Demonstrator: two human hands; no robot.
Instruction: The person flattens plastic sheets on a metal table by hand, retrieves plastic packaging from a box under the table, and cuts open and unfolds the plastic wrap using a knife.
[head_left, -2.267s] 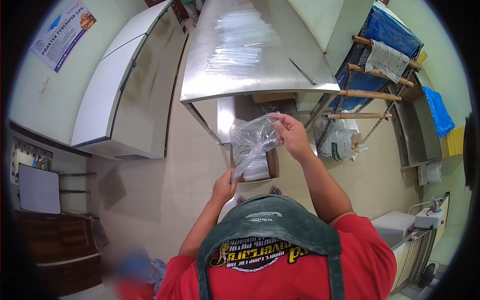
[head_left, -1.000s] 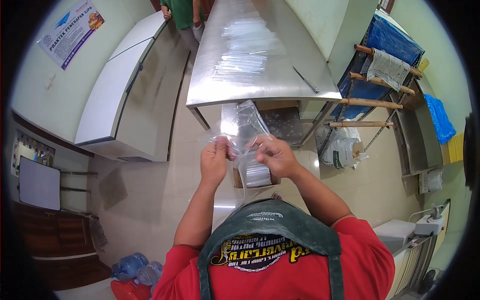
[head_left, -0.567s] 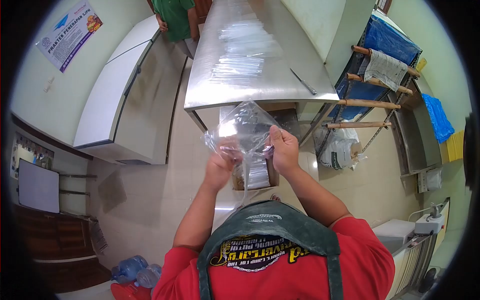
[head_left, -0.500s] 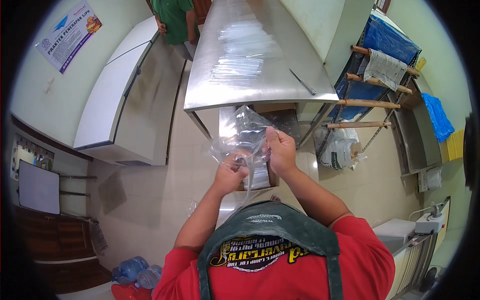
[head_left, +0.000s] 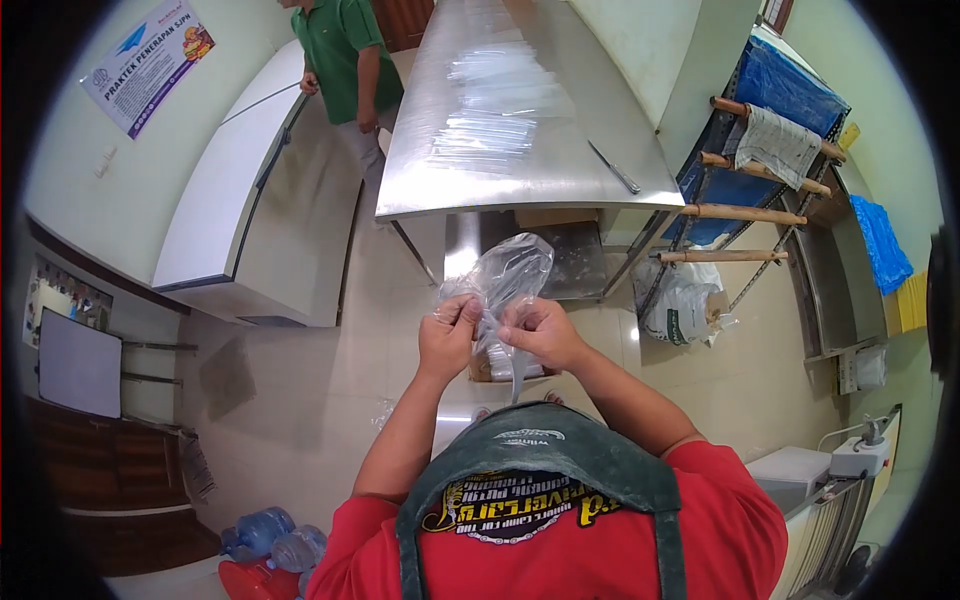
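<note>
A clear plastic bag (head_left: 515,265) is gathered between my two hands, its puffed end pointing away from me and a twisted strip hanging toward my apron. My left hand (head_left: 448,335) is closed on the bag's left side, thumb uppermost. Pinching the gathered part from the right is my right hand (head_left: 543,332), its fingers curled. Below the hands, partly covered by them, an open cardboard box (head_left: 485,372) holds whitish plastic packs. Ahead, a steel table (head_left: 410,190) bears a spread row of flat clear plastic sleeves (head_left: 490,110).
A knife (head_left: 613,167) lies near the table's right front corner. A person in a green shirt (head_left: 340,60) stands at the table's far left, beside a white chest freezer (head_left: 300,230). To the right are a rack with wooden rollers (head_left: 745,213) and a white sack (head_left: 675,310).
My hands have drawn the bag's neck together, with the right hand turned inward and lower. The bag now puffs out beyond them. The person in green has come further into view.
</note>
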